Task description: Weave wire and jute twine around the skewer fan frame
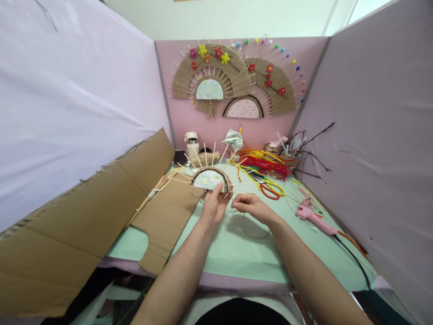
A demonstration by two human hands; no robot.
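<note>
My left hand (214,204) grips the flat bottom edge of a small half-round fan piece (209,179), holding it upright above the green table (237,253). The piece has a pale patterned centre, a thin brown woven rim and several thin wooden sticks radiating from it. My right hand (249,206) is just to its right, fingers pinched on a thin jute string (252,232) that loops down over the table toward me.
Large cardboard sheets (101,212) lean at the left. A jute ball (207,158), white bottle (192,144), coloured strips (267,162), scissors (270,188) and a cup of tools (289,155) stand behind. A pink glue gun (313,216) lies right. Two finished fans (237,81) hang on the wall.
</note>
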